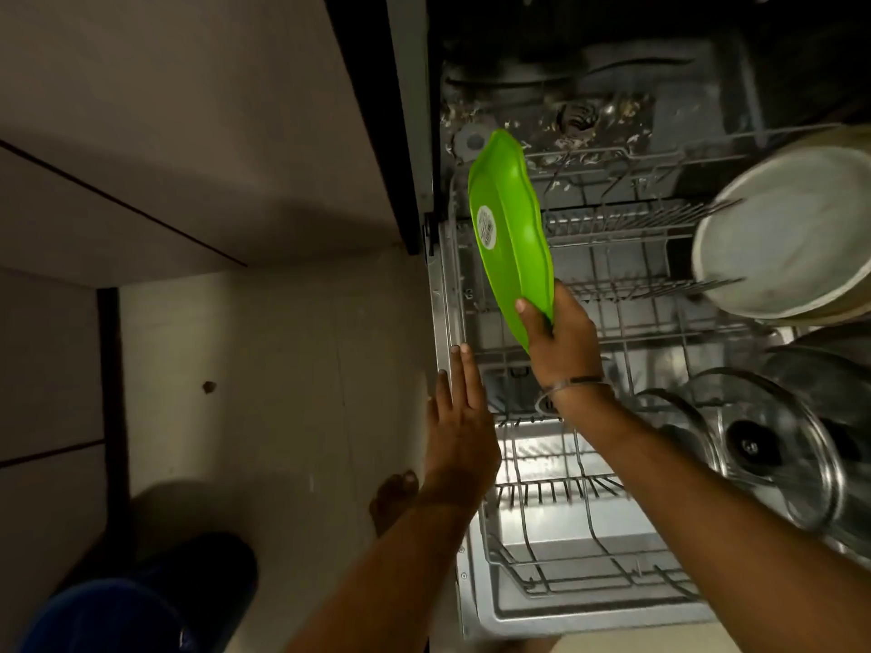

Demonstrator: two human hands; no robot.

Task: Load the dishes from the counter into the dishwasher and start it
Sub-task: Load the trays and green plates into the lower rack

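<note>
Head cam: bright green plastic plate (511, 238) stands on edge over the pulled-out wire dishwasher rack (612, 369), long axis running from the dishwasher's back toward the person, round white sticker on its underside. Right hand (563, 339) pinches the near rim. Left hand (459, 417) lies flat, fingers straight, on the rack's left edge.

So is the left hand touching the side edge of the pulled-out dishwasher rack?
Touching. The head view shows the left hand with straight fingertips resting on the rack's left edge, no gap visible between them.
</note>
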